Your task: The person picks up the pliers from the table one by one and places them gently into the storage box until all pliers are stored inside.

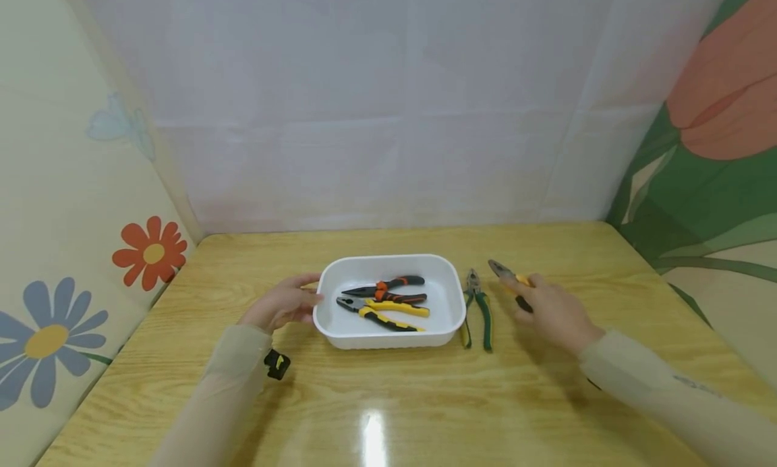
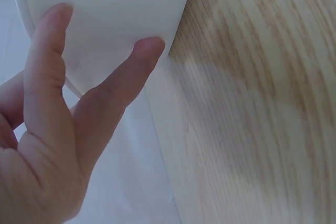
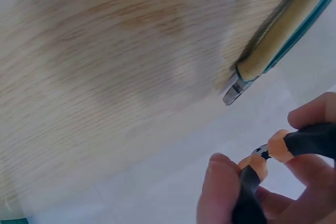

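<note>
My left hand (image 1: 284, 305), fingers apart, touching a white tray (image 1: 388, 342), my right hand (image 1: 557, 313) clamped on orange-and-black pliers (image 1: 501, 270)

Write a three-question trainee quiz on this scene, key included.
1. How many pliers lie in the tray?
2. Which pliers lie on the table between the tray and the right grip?
3. True or false: the left grip holds pliers.

Key:
1. Two: red pliers and yellow pliers.
2. The green pliers.
3. False: it touches the tray.
</note>
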`<state>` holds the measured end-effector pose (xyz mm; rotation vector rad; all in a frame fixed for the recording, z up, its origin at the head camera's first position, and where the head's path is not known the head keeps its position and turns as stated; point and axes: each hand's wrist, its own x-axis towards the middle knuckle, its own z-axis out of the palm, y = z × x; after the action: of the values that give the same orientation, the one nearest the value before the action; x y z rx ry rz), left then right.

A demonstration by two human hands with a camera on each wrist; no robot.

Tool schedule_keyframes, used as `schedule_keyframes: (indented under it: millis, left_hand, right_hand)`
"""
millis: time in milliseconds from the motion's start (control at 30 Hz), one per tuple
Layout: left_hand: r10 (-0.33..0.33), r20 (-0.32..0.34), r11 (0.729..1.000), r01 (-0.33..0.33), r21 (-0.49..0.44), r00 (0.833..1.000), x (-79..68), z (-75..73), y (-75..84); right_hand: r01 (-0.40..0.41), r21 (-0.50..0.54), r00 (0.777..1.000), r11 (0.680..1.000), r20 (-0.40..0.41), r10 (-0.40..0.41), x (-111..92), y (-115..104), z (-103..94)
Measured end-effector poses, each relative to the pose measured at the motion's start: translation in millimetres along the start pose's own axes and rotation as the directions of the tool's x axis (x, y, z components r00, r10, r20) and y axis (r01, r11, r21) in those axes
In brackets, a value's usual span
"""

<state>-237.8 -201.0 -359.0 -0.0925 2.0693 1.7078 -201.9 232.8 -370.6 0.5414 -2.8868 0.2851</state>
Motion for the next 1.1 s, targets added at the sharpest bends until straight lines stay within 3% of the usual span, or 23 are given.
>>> schedule_keyframes:
  millis: [267,567,1100]
  left_hand:
    - [0.005,-0.001,1.000,-0.005,-0.005,1.000,0.3,-0.1,-1.0]
    - [-0.006,-0.003,1.000,0.006,-0.001,1.000,-1.2,0.6,0.3]
    - [-0.011,-0.008,1.000,0.011,0.000,1.000,1.0,0.2,-0.7]
  right_hand:
    - [-0.075,0.046,0.997,0.996,0.022,0.074,1.9,-5.9,-5.7]
    - [-0.059,0.063,0.997,0.996,-0.047,0.062,1.0,-7.0,-9.1]
    - [-0.039,0.049,0.998,0.998,-0.050,0.041,2.8,-13.1,-16.9]
